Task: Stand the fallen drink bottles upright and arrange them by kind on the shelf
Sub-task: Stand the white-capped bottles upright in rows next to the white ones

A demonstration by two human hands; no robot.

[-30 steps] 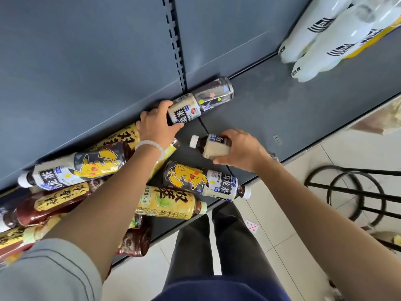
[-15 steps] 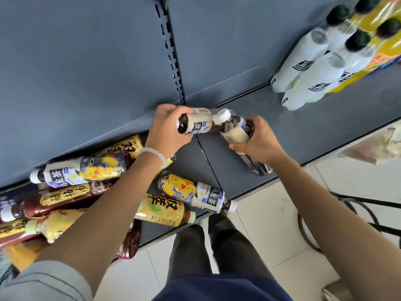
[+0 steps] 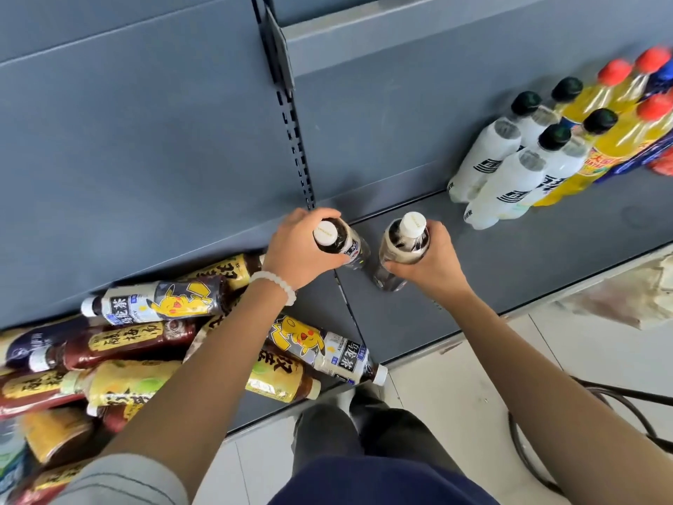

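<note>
Head view. Grey metal shelf point(image 3: 510, 271) against grey back panel point(image 3: 145, 140); pale tiled floor point(image 3: 455, 413) below.

Left hand point(image 3: 298, 249) wrapped around upright white-capped tea bottle point(image 3: 333, 236); right hand point(image 3: 429, 260) gripping second upright tea bottle point(image 3: 404, 240) just beside it, mid-shelf.

Fallen bottles point(image 3: 145, 359) heaped at left: two Pikachu-label visible, rest overlapping, count unclear.

Upright at right: four black-capped white bottles point(image 3: 510, 169), at least three red-capped yellow bottles point(image 3: 619, 133).

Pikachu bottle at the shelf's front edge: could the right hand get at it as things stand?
Probably not at once: the right hand is gripping an upright bottle. The Pikachu bottle lies uncovered just below.
</note>
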